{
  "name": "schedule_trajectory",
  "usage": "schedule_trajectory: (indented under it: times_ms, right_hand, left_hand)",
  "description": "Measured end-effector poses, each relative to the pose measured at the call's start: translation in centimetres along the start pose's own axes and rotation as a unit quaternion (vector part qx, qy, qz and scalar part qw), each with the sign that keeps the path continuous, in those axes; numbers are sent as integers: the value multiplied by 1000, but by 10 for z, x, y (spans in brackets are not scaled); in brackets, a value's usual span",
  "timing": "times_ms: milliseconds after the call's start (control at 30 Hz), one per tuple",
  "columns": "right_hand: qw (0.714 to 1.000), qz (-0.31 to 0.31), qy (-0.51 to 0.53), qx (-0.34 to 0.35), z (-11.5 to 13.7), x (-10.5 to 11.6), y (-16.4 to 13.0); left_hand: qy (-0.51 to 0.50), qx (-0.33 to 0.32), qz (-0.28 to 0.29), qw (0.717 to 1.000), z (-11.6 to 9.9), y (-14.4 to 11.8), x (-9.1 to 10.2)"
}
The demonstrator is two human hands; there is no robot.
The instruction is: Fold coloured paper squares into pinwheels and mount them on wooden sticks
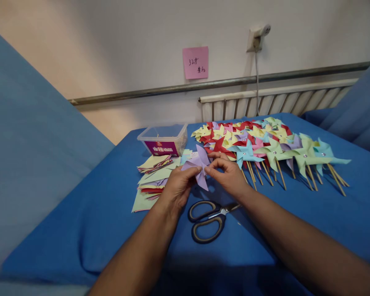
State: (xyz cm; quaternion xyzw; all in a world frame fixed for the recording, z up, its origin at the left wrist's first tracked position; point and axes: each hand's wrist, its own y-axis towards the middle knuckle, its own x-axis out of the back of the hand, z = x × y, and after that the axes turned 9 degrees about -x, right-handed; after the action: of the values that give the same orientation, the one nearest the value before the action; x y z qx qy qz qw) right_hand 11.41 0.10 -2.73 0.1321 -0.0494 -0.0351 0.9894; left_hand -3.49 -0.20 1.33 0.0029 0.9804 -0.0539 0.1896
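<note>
A purple paper pinwheel (201,155) is held up between my hands, its blades folded in toward the middle. My left hand (182,183) pinches it near the centre from the left. From the right, the thumb and forefinger of my right hand (227,172) are closed at its middle; whether they also hold a pin is too small to tell. Below my hands, scissors (210,222) with dark handles lie on the blue cloth, their blades pointing right and partly under my right wrist.
Stacked coloured paper (151,181) lies left of my hands, with a clear plastic tub (163,139) behind it. Many finished pinwheels (274,153) on sticks cover the back right of the blue table (111,230). A radiator (277,98) runs along the wall.
</note>
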Motion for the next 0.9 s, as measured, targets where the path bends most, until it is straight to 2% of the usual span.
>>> schedule_trajectory:
  times_ms: [400, 667, 900]
  right_hand:
    - [999, -11, -36, -7, 1, 0, 1]
    - [1000, -3, 0, -11, 1, -2, -1]
    - [1000, -7, 9, -27, -1, -2, -1]
  left_hand:
    - [27, -14, 1, 1000, 1, -1, -1]
    - [19, -3, -13, 1000, 0, 0, -1]
    - [9, 4, -2, 1000, 0, 0, -1]
